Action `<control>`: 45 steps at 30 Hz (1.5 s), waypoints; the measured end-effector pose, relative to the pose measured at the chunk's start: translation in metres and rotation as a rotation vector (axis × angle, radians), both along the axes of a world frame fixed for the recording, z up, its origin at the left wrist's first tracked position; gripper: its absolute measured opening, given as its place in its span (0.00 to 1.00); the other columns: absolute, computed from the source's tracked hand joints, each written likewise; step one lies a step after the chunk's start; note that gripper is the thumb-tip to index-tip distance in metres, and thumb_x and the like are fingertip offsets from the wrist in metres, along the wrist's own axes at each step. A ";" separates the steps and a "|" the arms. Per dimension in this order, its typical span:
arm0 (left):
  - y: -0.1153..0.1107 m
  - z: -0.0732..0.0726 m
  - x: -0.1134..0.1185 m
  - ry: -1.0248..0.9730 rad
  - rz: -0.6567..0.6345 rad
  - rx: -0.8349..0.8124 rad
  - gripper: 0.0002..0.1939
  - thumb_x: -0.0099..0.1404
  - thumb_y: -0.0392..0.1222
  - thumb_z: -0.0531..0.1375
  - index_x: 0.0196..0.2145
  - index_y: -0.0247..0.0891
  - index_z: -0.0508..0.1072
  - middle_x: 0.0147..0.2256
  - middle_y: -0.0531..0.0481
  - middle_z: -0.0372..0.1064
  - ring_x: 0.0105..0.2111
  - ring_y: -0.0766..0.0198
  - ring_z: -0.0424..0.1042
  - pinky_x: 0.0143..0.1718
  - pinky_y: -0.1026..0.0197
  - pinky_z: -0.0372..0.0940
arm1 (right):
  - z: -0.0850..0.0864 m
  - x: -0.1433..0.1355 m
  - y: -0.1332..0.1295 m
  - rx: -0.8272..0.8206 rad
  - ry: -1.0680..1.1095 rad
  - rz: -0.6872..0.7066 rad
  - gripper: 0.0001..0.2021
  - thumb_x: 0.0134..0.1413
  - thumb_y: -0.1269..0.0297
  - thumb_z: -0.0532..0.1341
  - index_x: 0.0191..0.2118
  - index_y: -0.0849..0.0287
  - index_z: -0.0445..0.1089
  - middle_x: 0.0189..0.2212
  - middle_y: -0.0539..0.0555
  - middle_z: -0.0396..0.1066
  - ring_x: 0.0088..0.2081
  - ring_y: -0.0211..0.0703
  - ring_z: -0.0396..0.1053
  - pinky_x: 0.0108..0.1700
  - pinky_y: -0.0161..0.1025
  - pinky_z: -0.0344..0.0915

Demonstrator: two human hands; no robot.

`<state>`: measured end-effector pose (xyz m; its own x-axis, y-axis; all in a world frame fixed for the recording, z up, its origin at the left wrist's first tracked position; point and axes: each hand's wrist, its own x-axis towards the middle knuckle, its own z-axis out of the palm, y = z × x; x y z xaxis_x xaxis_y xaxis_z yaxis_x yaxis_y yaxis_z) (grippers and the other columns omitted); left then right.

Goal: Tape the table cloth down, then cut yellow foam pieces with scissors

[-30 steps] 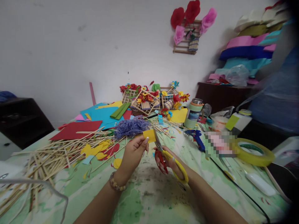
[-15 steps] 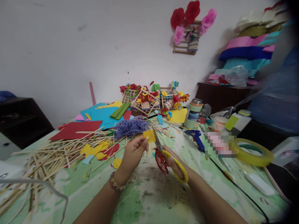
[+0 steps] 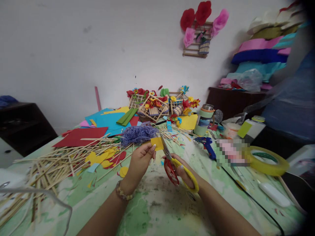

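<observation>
Pinched between the thumb and fingers of my left hand [image 3: 142, 159] is a small yellow paper piece [image 3: 157, 143], held up above the table. My right hand [image 3: 181, 168] grips scissors [image 3: 167, 152] with one yellow and one red handle loop. The scissor blades point up and to the left, at the right edge of the yellow paper. Whether the blades touch the paper I cannot tell. Just behind my left hand lies a bundle of purple string [image 3: 139, 134].
Thin wooden sticks [image 3: 54, 164] and yellow petals [image 3: 105, 159] lie on the left. Flower-decorated stick frames [image 3: 154, 106] stand at the back. A bottle [image 3: 203, 120], a blue glue gun [image 3: 206, 146] with a black cord and a tape roll [image 3: 268, 160] are on the right.
</observation>
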<state>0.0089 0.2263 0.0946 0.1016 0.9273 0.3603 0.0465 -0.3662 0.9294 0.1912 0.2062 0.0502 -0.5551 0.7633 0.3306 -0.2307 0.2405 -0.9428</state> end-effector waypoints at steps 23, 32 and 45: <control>0.003 -0.001 -0.006 0.017 0.028 0.060 0.20 0.63 0.51 0.56 0.19 0.37 0.62 0.17 0.56 0.55 0.20 0.70 0.52 0.23 0.65 0.48 | 0.003 0.006 0.000 -0.027 -0.069 -0.039 0.32 0.50 0.35 0.55 0.48 0.61 0.58 0.24 0.44 0.58 0.15 0.26 0.51 0.15 0.28 0.53; 0.010 -0.006 -0.011 0.026 0.029 0.029 0.18 0.63 0.50 0.56 0.22 0.35 0.65 0.17 0.56 0.55 0.20 0.71 0.53 0.24 0.65 0.48 | 0.007 0.011 0.003 -0.054 -0.099 -0.041 0.32 0.48 0.36 0.58 0.46 0.60 0.59 0.24 0.43 0.56 0.14 0.24 0.49 0.13 0.27 0.51; 0.020 -0.009 -0.018 0.074 -0.135 -0.148 0.21 0.54 0.57 0.61 0.22 0.34 0.67 0.15 0.57 0.55 0.18 0.73 0.52 0.22 0.66 0.46 | 0.014 0.018 0.008 -0.145 -0.215 -0.225 0.30 0.42 0.37 0.62 0.41 0.59 0.59 0.19 0.41 0.56 0.12 0.26 0.49 0.10 0.27 0.50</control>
<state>-0.0096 0.2466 0.0860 0.2497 0.9457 0.2080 0.0760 -0.2332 0.9694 0.2095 0.2145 0.0647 -0.4124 0.9051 0.1033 0.0208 0.1228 -0.9922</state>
